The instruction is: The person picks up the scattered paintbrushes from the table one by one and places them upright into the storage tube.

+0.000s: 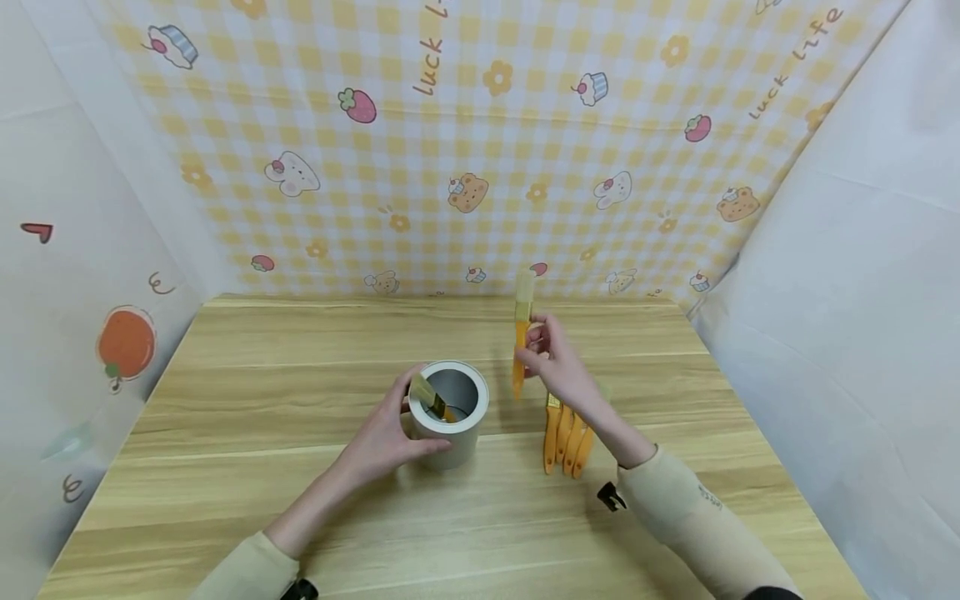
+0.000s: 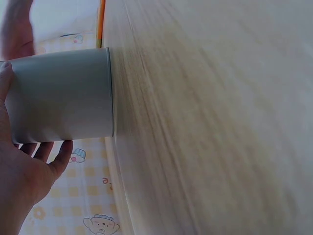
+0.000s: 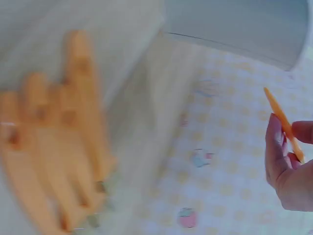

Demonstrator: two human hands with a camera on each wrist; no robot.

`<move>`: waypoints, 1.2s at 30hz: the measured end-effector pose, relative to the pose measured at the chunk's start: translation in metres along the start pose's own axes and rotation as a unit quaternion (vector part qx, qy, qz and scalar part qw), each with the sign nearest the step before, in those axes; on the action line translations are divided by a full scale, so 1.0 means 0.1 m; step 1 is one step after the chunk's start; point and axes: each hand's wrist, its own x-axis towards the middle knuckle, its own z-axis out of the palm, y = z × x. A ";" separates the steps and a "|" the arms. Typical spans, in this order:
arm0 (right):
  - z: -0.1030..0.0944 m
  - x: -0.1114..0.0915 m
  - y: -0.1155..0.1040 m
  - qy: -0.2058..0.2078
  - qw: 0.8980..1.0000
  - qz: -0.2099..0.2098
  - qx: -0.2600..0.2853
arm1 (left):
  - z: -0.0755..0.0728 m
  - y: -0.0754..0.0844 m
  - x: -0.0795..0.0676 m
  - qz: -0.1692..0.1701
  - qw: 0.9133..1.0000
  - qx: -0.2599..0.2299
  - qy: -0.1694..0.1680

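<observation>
A grey-white cylindrical can (image 1: 450, 442) stands on the table, its top uncovered. My left hand (image 1: 386, 437) curls round its left side, the thumb across the front; the left wrist view shows the fingers on the can's wall (image 2: 63, 98). Inside leans a paintbrush (image 1: 429, 395), bristles up at the rim. To the can's right, my right hand (image 1: 551, 358) pinches another paintbrush (image 1: 521, 333) by its orange handle, bristles upward, above the table. Under the right forearm lie several orange-handled paintbrushes (image 1: 567, 437) side by side, blurred in the right wrist view.
The wood-grain table (image 1: 300, 350) reaches back to a yellow checked cloth (image 1: 420, 167) with printed figures. White cloth walls (image 1: 840, 250) stand at both sides. A small black clip-like thing (image 1: 611, 497) shows by the right sleeve.
</observation>
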 end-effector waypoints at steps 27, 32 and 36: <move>0.50 -0.11 -0.38 0.005 0.967 -0.215 -0.136 | -0.01 -0.02 0.02 0.007 1.000 0.003 -0.007; 0.56 -0.10 -0.32 0.002 0.957 -0.231 -0.173 | 0.00 -0.02 0.02 0.013 1.000 0.004 -0.007; 0.59 -0.10 -0.30 -0.004 0.956 -0.233 -0.180 | 0.00 -0.02 0.02 0.012 1.000 -0.001 -0.007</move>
